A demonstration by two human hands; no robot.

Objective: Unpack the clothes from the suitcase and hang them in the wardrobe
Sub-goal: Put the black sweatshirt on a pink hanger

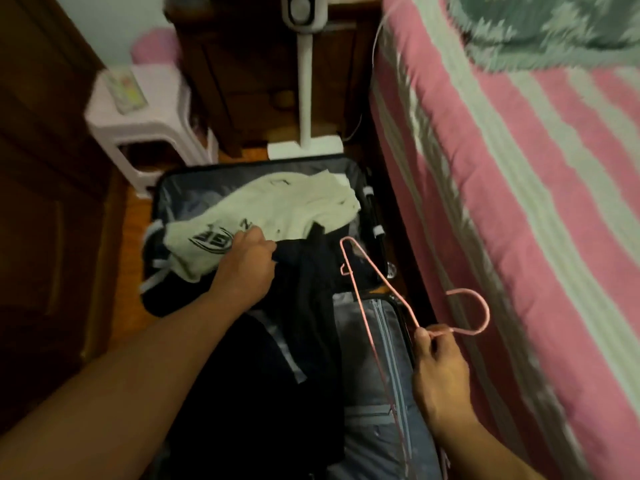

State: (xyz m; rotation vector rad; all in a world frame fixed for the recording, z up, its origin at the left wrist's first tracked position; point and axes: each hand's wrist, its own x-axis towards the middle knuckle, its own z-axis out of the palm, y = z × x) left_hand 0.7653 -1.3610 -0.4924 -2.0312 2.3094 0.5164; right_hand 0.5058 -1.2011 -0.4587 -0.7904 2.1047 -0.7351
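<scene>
Suitcase (173, 188) lies open on the wooden floor, squeezed between the dark wardrobe door (41, 202) on my left and the bed (519, 237) with its pink and pale striped cover on my right. Far half holds a pale green shirt (277, 206) with a dark printed logo, spread loosely on top of dark clothes (311, 271) that spill over the middle hinge toward me. Near half shows a grey zipped lining panel (374, 358), partly covered on the left by more dark fabric; the blur hides how many garments are in that heap. My left hand (247, 268) is down on the pile, fingers curled and gripping at the lower edge of the pale shirt where it meets the dark cloth. My right hand (438, 368) pinches a thin pink wire hanger (377, 275) at its neck just below the hook, over the near right corner of the case, beside the bed. Beyond the suitcase: white fan stand (306, 98), dark nightstand (242, 81), pale plastic stool (145, 109).
</scene>
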